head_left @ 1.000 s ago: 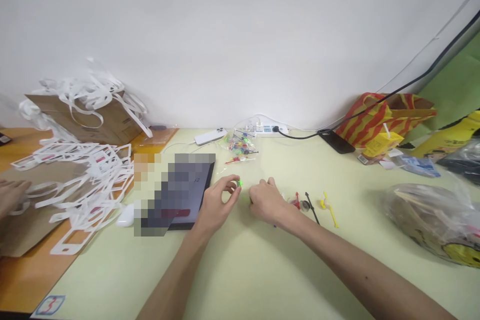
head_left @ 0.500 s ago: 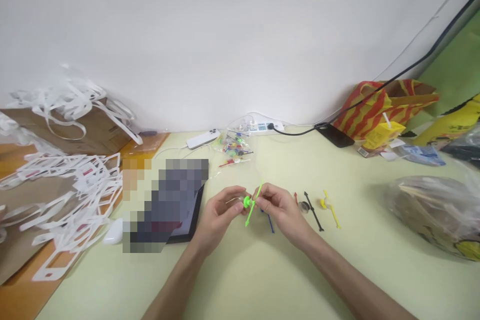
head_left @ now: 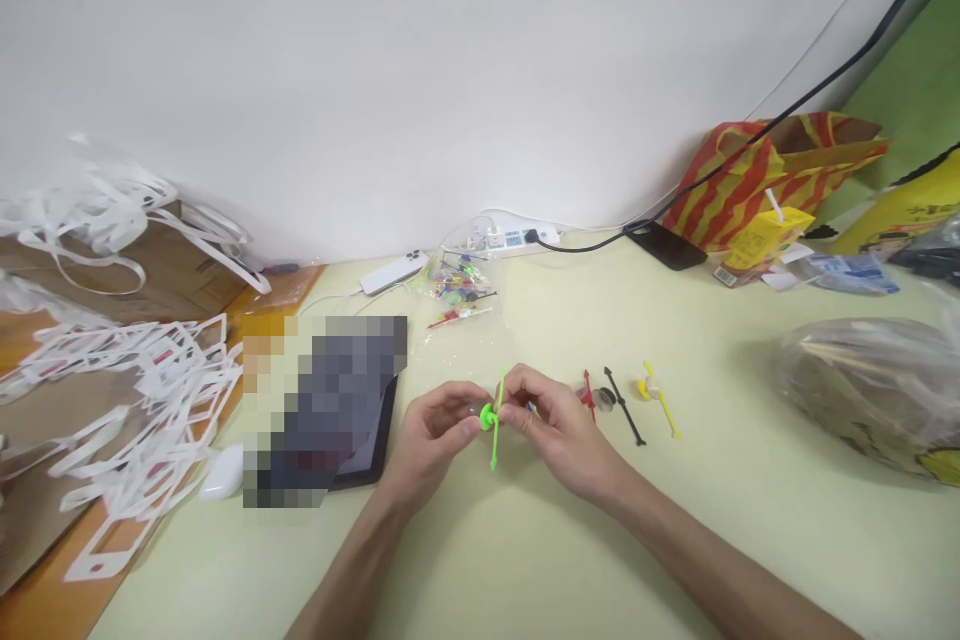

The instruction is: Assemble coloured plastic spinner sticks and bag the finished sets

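A bright green spinner arrow [head_left: 495,445] with a round green hub is held between both hands above the table. My left hand [head_left: 439,435] is closed, its thumb and fingers pinching at the hub's left side, where a clear piece partly shows. My right hand [head_left: 547,425] is closed too, with thumb and forefinger at the arrow's shaft. Just right of that hand lie a red arrow [head_left: 589,394], a black arrow [head_left: 625,408] and a yellow arrow [head_left: 664,405], with round bases near them. A bit of blue peeks out behind my right fingers, mostly hidden.
A clear bag [head_left: 465,285] of several coloured arrows lies near the power strip [head_left: 517,238]. Left are a tablet [head_left: 386,430], partly blurred, a white case [head_left: 222,473] and white frames [head_left: 124,540]. Right are a dark phone [head_left: 666,245], a yellow drink carton [head_left: 757,245] and a plastic-wrapped bundle [head_left: 862,395].
The green arrow has turned from a slant to nearly upright in view, and both hands have shifted slightly left with it. The camera view has tilted a little.
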Demonstrator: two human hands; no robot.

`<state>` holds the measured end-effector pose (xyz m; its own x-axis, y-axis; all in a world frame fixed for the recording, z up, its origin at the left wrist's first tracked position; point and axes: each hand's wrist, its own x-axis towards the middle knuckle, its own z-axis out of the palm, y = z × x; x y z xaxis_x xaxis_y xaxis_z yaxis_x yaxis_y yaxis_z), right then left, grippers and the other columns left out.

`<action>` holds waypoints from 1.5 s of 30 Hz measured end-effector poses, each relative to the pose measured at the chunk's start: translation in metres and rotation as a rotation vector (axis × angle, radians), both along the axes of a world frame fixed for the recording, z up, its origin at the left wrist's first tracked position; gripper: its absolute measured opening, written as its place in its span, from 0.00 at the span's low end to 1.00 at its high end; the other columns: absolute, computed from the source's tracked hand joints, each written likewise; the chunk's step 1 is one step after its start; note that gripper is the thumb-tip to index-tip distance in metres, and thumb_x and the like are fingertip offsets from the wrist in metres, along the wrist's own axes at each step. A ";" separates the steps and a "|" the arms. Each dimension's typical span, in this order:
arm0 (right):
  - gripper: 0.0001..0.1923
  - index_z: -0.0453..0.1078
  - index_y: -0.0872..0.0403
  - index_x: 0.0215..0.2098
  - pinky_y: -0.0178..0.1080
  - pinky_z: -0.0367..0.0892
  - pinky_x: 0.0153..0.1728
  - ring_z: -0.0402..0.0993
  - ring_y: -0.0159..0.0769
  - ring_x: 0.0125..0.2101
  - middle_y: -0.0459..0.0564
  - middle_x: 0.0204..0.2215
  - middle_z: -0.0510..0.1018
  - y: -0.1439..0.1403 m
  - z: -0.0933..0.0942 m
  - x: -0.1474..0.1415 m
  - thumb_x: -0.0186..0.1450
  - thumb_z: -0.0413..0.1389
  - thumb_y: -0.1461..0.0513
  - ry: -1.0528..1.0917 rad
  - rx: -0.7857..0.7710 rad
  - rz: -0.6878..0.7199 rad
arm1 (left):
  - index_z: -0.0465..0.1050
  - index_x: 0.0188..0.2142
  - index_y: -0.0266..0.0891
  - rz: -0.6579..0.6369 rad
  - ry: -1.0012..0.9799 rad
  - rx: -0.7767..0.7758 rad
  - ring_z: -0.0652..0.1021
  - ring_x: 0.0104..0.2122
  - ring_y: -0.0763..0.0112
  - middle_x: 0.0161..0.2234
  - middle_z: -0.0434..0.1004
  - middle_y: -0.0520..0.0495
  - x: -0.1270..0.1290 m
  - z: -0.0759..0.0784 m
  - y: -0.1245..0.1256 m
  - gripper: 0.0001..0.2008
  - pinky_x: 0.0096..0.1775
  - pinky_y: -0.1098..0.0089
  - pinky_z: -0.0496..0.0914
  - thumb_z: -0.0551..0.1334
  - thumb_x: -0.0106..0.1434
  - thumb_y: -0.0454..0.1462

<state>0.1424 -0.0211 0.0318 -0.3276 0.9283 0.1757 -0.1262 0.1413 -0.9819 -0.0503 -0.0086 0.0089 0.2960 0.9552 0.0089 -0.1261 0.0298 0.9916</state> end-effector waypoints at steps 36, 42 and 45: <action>0.09 0.72 0.51 0.41 0.44 0.53 0.46 0.66 0.41 0.43 0.50 0.39 0.78 0.014 -0.020 0.023 0.72 0.49 0.65 -0.900 0.452 -0.329 | 0.74 0.41 0.42 0.089 0.909 0.517 0.77 0.40 0.65 0.39 0.79 0.48 -0.002 -0.010 0.008 0.06 0.44 0.64 0.71 0.62 0.66 0.40; 0.07 0.72 0.52 0.44 0.45 0.51 0.47 0.65 0.43 0.46 0.52 0.43 0.78 0.014 -0.026 0.021 0.71 0.53 0.63 -1.028 0.512 -0.239 | 0.74 0.42 0.44 0.027 0.921 0.566 0.75 0.44 0.62 0.41 0.78 0.48 -0.002 -0.003 0.007 0.05 0.46 0.62 0.69 0.61 0.67 0.39; 0.05 0.72 0.53 0.42 0.45 0.50 0.47 0.65 0.43 0.46 0.51 0.42 0.80 0.014 -0.024 0.019 0.69 0.55 0.65 -1.052 0.510 -0.197 | 0.73 0.41 0.43 0.020 0.960 0.602 0.75 0.44 0.62 0.41 0.78 0.48 -0.003 0.000 0.007 0.05 0.48 0.61 0.67 0.62 0.66 0.39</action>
<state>0.1612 -0.0076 0.0078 -0.3913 0.8799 0.2697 0.7775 0.4728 -0.4146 -0.0530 -0.0015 0.0087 0.4129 0.8769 0.2461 0.6994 -0.4784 0.5310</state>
